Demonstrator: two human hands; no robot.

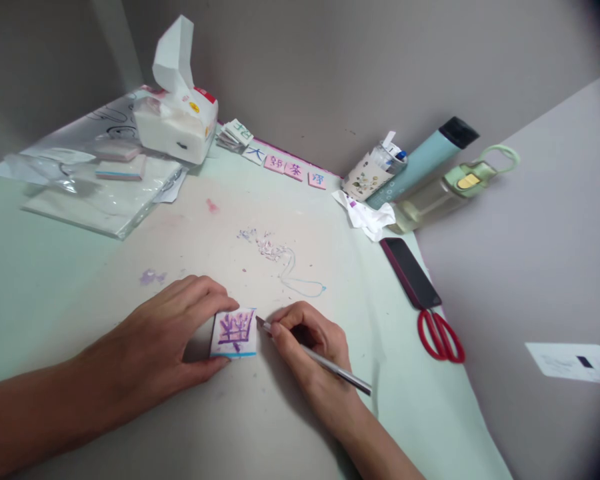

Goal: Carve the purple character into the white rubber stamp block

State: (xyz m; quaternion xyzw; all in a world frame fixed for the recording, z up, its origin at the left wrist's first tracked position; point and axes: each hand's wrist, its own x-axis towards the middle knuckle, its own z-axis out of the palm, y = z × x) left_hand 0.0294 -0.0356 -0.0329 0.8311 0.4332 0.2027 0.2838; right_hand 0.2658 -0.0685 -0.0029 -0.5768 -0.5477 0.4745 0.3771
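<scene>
A small square rubber block (235,337) lies on the table, its pale face marked with a purple character and its near edge striped blue. My left hand (180,327) grips it by the left side, the thumb at the near corner and a fingertip at the far one. In my right hand (315,343) is a slim silver craft knife (337,371), held like a pen. Its dark tip is close to the block's upper right corner; whether it touches, I cannot tell. Beyond both hands lie coloured shavings (267,247).
Small character tiles (293,171) line the back edge beside a tissue pack (175,127). Plastic-wrapped sheets (95,200) lie at left. A pen cup (367,177), bottles (440,193), crumpled tissue (367,217), phone (411,270) and red-handled scissors (443,337) stand or lie along the right.
</scene>
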